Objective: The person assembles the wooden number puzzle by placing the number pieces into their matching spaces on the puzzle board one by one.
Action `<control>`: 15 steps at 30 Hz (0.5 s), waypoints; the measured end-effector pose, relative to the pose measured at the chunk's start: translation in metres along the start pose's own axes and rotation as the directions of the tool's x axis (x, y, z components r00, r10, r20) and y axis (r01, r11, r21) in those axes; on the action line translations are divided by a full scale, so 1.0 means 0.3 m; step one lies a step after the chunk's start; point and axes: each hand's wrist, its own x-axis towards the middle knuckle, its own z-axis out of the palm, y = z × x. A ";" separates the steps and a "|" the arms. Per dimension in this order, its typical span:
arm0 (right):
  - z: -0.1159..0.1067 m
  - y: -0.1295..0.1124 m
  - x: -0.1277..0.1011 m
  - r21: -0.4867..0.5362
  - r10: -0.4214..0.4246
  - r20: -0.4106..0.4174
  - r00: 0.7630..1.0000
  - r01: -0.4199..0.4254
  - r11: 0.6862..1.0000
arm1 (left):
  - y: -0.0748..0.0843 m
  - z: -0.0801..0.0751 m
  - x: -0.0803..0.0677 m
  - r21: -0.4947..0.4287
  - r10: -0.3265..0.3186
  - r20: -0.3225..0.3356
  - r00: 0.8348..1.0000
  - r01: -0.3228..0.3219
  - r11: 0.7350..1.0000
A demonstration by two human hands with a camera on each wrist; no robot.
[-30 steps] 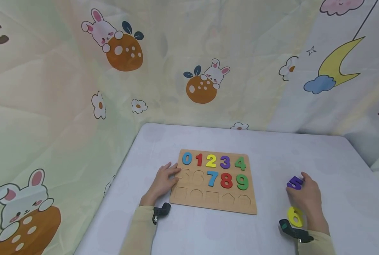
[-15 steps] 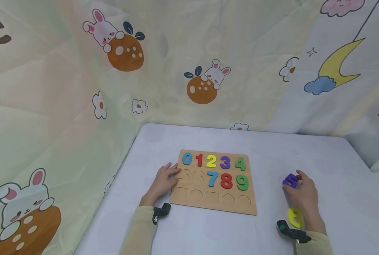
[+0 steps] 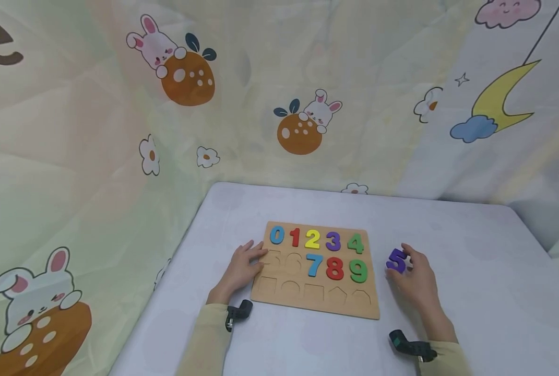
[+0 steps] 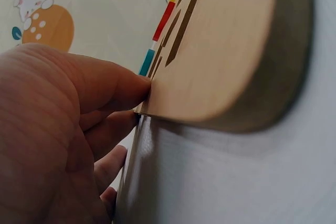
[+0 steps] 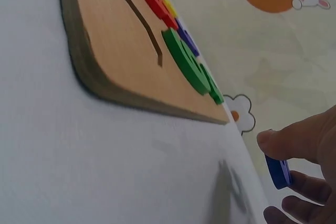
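A wooden number puzzle board [image 3: 307, 307] lies on the table. My left hand [image 3: 239, 269] touches its left edge with thumb and fingertips; the left wrist view shows the thumb [image 4: 118, 80] against the board's edge. Just right of the board, my right hand [image 3: 417, 279] pinches a purple number 5 piece [image 3: 395, 260] between thumb and finger, above the table. In the right wrist view this 5 appears edge-on, below the thumb [image 5: 294, 140]. Numbers 0 to 4 fill the top row; blue 7 [image 3: 314, 265], red 8 [image 3: 334, 268] and green 9 [image 3: 358, 270] sit in the middle row.
Two recesses at the left of the middle row and the bottom-row shape outlines hold no pieces. The white table [image 3: 317, 344] meets a printed cloth backdrop [image 3: 241, 115] at the back and left. Each wrist wears a small black camera.
My right hand has carried the purple 5 leftward, close to the board's right side. The yellow 6 seen by the right wrist earlier is out of sight now. My left hand has stayed put.
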 end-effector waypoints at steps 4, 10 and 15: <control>0.028 -0.049 -0.013 0.043 -0.058 0.022 0.998 0.057 0.997 | 0.001 0.002 0.002 0.013 -0.006 -0.011 1.000 0.007 1.000; 0.082 -0.078 -0.029 0.063 -0.109 0.049 0.993 0.106 0.992 | -0.004 0.004 0.003 0.023 0.005 -0.010 1.000 -0.005 1.000; 0.116 -0.094 -0.033 0.066 -0.153 0.026 0.988 0.151 0.986 | -0.010 0.004 0.006 0.036 0.000 0.007 1.000 -0.001 0.999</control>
